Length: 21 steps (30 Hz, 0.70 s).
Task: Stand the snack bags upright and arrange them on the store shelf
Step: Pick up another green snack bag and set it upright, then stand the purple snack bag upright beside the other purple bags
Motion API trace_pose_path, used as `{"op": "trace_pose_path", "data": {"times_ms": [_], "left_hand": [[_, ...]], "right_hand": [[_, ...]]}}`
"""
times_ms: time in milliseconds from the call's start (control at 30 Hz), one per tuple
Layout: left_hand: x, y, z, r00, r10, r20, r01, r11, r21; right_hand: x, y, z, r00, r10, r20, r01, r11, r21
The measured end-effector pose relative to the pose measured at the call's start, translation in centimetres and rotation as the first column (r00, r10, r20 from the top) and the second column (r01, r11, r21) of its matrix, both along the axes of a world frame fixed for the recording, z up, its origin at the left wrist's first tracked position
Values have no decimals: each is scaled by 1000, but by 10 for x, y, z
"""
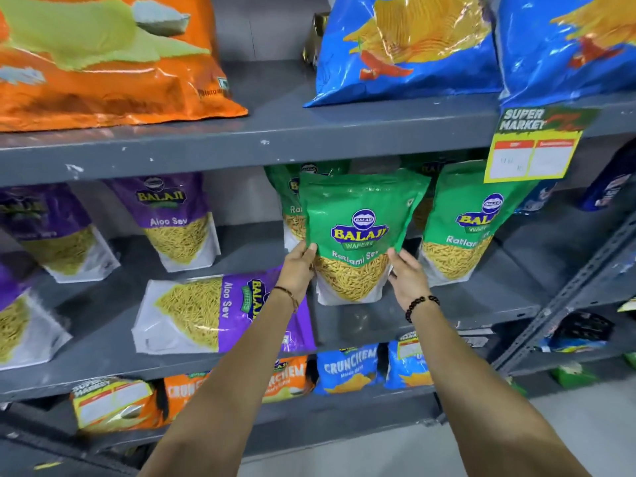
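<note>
both forearms reach in; my left hand (298, 266) and right hand (406, 274) press flat against the lower sides of a green ratlami sev bag (358, 235), upright on the middle shelf (430, 318). purple aloo sev bag (223, 313) lies flat, left. small price tag (537, 146), upper right.

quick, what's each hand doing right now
Left hand: closed on the left edge of the green Ratlami Sev bag, which stands upright.
Right hand: closed on that bag's right edge.
</note>
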<state>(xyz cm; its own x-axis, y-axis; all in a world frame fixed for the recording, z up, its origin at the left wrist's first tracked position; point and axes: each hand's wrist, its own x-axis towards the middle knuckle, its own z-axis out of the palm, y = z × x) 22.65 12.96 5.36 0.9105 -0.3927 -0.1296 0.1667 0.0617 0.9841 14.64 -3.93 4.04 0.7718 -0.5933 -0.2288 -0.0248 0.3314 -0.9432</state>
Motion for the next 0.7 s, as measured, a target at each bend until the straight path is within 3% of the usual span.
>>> {"op": "trace_pose_path", "data": {"times_ms": [133,233,300,367,433,500,567,633,700], "left_hand": [[2,7,-5,998,56,-7,-56,998,10],[3,27,-11,995,52,87,-60,994,89],[13,48,-12,987,5,163,-36,983,183],[31,77,-14,963,-51,266,-54,927,372],[49,112,-11,913,-165,374,-102,794,599],[65,149,-8,846,-376,377,-129,542,830],[78,185,-7,812,-522,261,-137,264,955],[82,212,-5,820,-549,161,-107,130,986],[79,226,-5,807,-579,116,-83,84,993]], "right_hand": [[1,6,6,998,-64,-18,64,998,-11],[2,15,3,986,-153,-69,149,988,-49],[-2,27,-1,959,-264,-103,258,964,-69],[-7,49,-3,911,-389,-138,383,921,-73],[-12,73,-11,856,-471,-213,458,882,-109],[-18,106,-21,808,-517,-284,503,855,-127],[-27,144,-24,786,-513,-345,509,853,-110],[-33,180,-23,812,-415,-411,415,905,-96],[-33,216,-22,860,-300,-413,315,948,-34]]}}
